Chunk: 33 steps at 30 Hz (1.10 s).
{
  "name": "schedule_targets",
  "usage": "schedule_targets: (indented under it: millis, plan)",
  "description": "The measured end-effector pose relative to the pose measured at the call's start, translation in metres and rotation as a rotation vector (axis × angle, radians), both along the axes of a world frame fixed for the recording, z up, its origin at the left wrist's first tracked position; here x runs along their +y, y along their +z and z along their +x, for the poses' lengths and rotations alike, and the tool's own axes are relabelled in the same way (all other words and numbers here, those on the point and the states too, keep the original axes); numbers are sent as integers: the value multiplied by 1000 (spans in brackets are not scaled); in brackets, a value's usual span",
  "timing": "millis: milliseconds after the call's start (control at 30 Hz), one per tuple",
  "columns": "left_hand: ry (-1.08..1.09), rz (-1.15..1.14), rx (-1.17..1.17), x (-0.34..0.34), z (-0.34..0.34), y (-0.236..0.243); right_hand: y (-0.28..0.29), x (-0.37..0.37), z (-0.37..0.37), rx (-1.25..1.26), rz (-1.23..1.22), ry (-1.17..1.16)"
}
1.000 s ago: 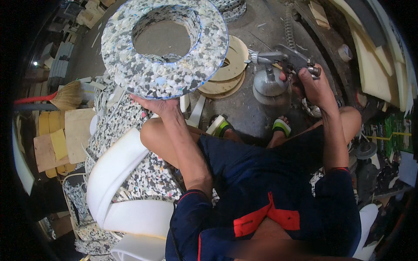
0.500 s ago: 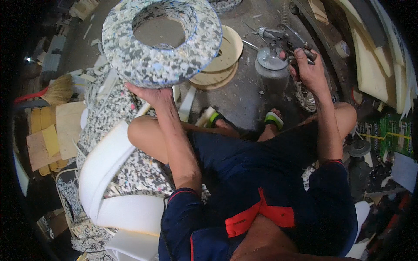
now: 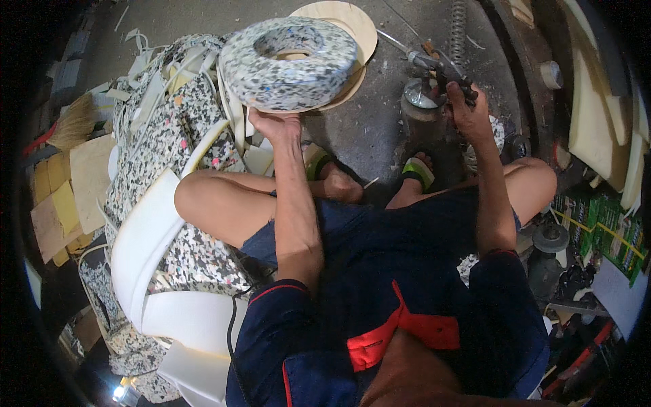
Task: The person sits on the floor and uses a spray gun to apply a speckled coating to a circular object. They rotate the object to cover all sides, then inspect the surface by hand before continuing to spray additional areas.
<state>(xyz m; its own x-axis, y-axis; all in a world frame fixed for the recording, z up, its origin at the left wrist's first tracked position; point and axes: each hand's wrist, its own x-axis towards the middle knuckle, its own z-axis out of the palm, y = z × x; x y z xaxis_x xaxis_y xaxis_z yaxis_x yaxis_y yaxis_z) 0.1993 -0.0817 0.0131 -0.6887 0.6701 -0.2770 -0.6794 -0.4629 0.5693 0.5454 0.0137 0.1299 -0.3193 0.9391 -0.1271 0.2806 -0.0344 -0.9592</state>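
Observation:
A thick foam ring point(image 3: 291, 87), speckled white, grey and black with a round hole, rests on my left hand point(image 3: 277, 127). That hand grips it from below at its near edge; some fingers are hidden under the foam. To its right, my right hand point(image 3: 469, 117) is wrapped round a metal spray gun point(image 3: 444, 70). A round cup point(image 3: 422, 102) hangs below the gun, and its nozzle end points left toward the ring. Pale wooden rings point(image 3: 356, 28) lie on the floor, partly covered by the foam ring.
Speckled foam offcuts point(image 3: 166, 129) pile up at the left, with white curved foam pieces point(image 3: 146, 234) near my knee. A broom point(image 3: 78, 122) lies farther left. A coiled hose point(image 3: 458, 27) runs behind the gun. A tape roll point(image 3: 551, 75) and cream foam sheets point(image 3: 597, 115) are at the right.
The foam ring has moved right and away from my head, and its tilt has changed so its side wall shows more. The spray gun stays in my right hand. The view has shifted slightly.

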Motion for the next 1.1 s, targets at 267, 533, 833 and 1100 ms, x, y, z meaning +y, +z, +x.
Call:
schedule_targets:
  millis: [267, 533, 833, 1100]
  plan:
    - [-156, -232, 57, 1, -19, 28, -12, 0, 12, -148, -1, -38]
    - [-152, -181, 12, 4, -47, 23, -15, -3, 22, -18, -50, -58]
    - [-333, -434, 115, 7, -55, 41, -10, -5, 31, -171, -57, -85]
    - [-372, -382, 221, 12, -32, 48, -7, -11, 30, -12, 232, 61]
